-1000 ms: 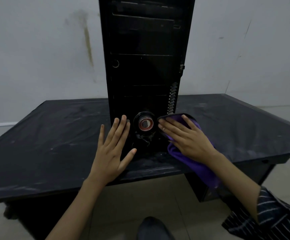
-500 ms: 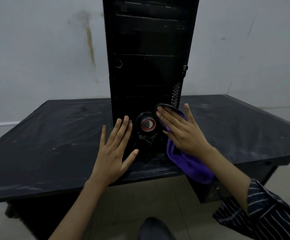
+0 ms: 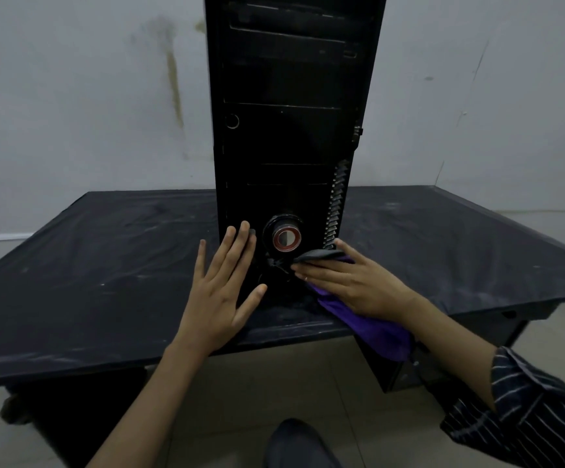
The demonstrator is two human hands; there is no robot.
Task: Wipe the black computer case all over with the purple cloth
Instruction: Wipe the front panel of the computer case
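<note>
Right hand (image 3: 352, 282) slid purple cloth (image 3: 369, 329) lower on black computer case (image 3: 291, 130) (fingers flat, pressing). Left hand (image 3: 222, 288) flat on the case, fingers straight. Case stands near table (image 3: 71, 265) front edge.

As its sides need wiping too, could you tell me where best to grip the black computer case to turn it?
The two vertical front edges, low down, one hand from each side. The computer case stands upright and tall on the table, and its front shows no handle, so a low two-sided hold should tip it least.
</note>
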